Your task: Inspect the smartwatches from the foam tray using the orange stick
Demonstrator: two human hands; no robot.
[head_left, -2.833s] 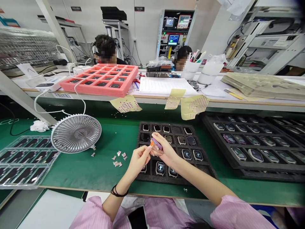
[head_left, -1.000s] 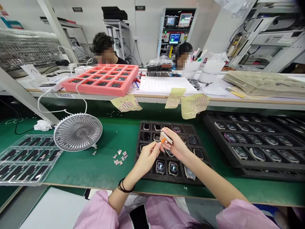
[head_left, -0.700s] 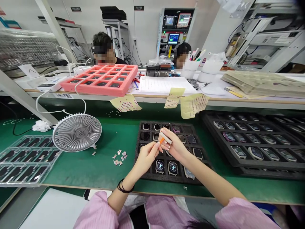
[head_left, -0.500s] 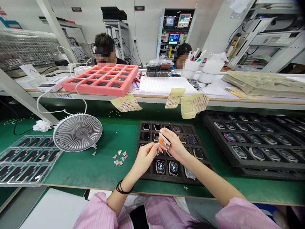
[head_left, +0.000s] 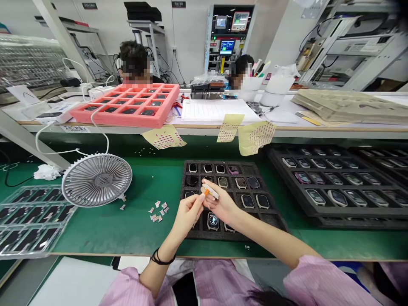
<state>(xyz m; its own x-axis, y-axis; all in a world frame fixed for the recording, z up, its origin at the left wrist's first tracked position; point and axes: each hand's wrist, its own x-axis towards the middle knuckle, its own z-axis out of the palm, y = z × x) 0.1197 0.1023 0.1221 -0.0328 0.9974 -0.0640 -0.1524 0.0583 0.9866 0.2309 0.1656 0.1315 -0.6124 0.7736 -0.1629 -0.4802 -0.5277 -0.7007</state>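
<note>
In front of my chest, above the dark foam tray [head_left: 273, 222], my right hand [head_left: 225, 208] grips a light-coloured smartwatch body [head_left: 212, 192] tilted on its edge. At the watch's near left side, my left hand [head_left: 188, 214] has thumb and forefinger pinched at a small orange tab [head_left: 206, 192]. Whether the tab is fixed to the watch I cannot tell. Beneath my hands, several watches sit in the tray's compartments, one of them a watch with a lit face [head_left: 213, 221]. My fingers and forearm hide part of the tray.
Left of the tray lie several small pinkish scraps [head_left: 157, 208], a grey fan [head_left: 100, 180] and a clear blister tray [head_left: 27, 221]. More black watch trays [head_left: 338, 212] stand at right. A pink foam tray [head_left: 156, 121] rests on the shelf, where co-workers sit behind.
Both hands and the watch have moved slightly left and down in the picture. The view has shifted a little too. The grip of each hand looks the same.
</note>
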